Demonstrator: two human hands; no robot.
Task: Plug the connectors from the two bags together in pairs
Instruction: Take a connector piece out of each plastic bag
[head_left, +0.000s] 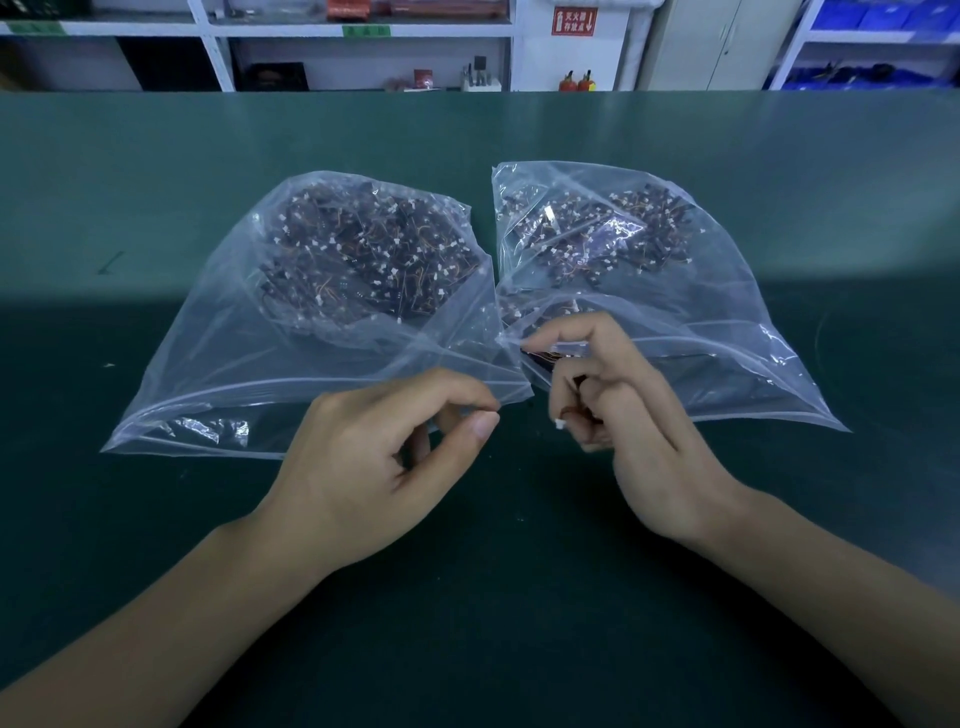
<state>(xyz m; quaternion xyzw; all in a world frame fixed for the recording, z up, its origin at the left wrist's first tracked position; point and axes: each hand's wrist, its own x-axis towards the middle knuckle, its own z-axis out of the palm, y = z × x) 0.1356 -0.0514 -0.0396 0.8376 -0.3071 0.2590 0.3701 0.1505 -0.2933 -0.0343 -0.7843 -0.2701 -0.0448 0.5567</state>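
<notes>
The right hand (631, 415) has its fingers curled round a small wired connector (560, 424); only its white plug end shows below the fingertips, and the index finger stretches forward to touch the mouth of the right bag (727, 322). The left hand (384, 457) pinches thumb to forefinger at the near corner of the left bag (218, 364); whether it holds a connector or only the plastic I cannot tell. Both clear zip bags lie side by side on the green bench (156, 171), corners touching, each heaped with dark leads tipped with white plugs. No mated pair lies anywhere on the bench, so I judge the task barely begun: one piece is in hand, its partner is yet to be picked, and nearly everything remains
</notes>
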